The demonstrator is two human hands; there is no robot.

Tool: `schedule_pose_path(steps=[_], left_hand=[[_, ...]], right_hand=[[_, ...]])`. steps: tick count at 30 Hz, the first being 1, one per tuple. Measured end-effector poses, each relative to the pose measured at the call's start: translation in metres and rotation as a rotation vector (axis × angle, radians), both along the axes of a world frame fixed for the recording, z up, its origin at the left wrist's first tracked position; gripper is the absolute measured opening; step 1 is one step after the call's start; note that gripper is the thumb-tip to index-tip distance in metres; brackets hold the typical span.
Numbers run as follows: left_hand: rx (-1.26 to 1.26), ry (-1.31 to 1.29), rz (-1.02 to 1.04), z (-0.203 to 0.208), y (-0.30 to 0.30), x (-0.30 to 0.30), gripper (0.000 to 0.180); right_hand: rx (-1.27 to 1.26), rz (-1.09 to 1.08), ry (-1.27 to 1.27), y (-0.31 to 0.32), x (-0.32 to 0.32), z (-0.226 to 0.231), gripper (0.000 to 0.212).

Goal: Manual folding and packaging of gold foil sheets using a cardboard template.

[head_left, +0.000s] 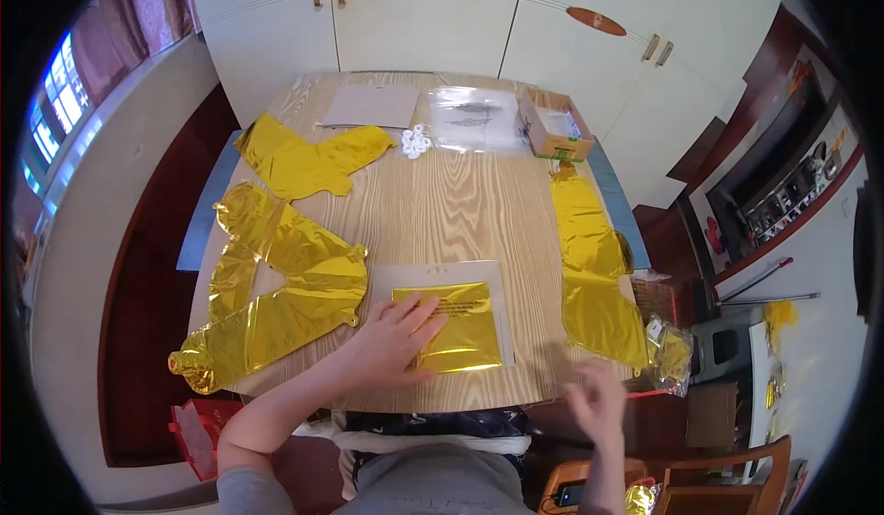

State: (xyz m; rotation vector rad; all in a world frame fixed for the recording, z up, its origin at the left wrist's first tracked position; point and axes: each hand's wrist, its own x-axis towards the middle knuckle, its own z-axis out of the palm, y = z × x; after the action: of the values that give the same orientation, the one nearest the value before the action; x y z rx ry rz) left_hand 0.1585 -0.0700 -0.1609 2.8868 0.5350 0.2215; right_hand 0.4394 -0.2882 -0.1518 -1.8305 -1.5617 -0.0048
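Observation:
My left hand [391, 340] lies flat with fingers spread on a clear flat bag [505, 317] near the table's front edge. Inside the bag, a folded sheet of shiny gold foil [460, 340] lies over a pale card [396, 275]; dark print shows across the foil. Off the front right edge of the table hangs my right hand [599, 400], apart from the bag and smeared by motion, so its fingers do not show clearly. Nearest to it is the lower end of a flat gold foil balloon [594, 275] along the right side.
More flat gold foil balloons lie on the left, one at the front [285, 285] and one farther back [313, 160]. Along the far side are pale cards [373, 107], small white rings [415, 142], clear bags [474, 119] and an open cardboard box [557, 128]. A wooden chair [727, 483] stands lower right.

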Motion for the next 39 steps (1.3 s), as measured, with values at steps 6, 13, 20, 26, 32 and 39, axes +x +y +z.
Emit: schedule_pose_path(steps=[6,13,20,26,32,39], left_hand=[[0.003,0.008,-0.069,-0.002,-0.006,-0.021,0.067],[0.164,-0.086,-0.107,-0.019,-0.006,-0.025,0.051],[0.364,-0.084,-0.176,-0.027,-0.009,-0.030,0.042],[0.229,-0.120,-0.129,-0.019,-0.025,-0.035,0.047],[0.054,-0.082,-0.068,-0.013,-0.041,-0.047,0.045],[0.132,-0.071,-0.066,-0.015,-0.043,-0.050,0.046]], right_hand=[[-0.110,0.224,-0.164,0.043,-0.027,-0.030,0.034],[-0.145,0.272,-0.214,0.048,-0.027,-0.039,0.037],[-0.116,0.269,-0.234,0.045,-0.027,-0.039,0.035],[-0.129,0.295,-0.280,0.035,-0.029,-0.035,0.033],[-0.307,0.366,-0.216,0.023,-0.030,-0.026,0.035],[-0.325,0.412,-0.230,0.023,-0.028,-0.020,0.045]])
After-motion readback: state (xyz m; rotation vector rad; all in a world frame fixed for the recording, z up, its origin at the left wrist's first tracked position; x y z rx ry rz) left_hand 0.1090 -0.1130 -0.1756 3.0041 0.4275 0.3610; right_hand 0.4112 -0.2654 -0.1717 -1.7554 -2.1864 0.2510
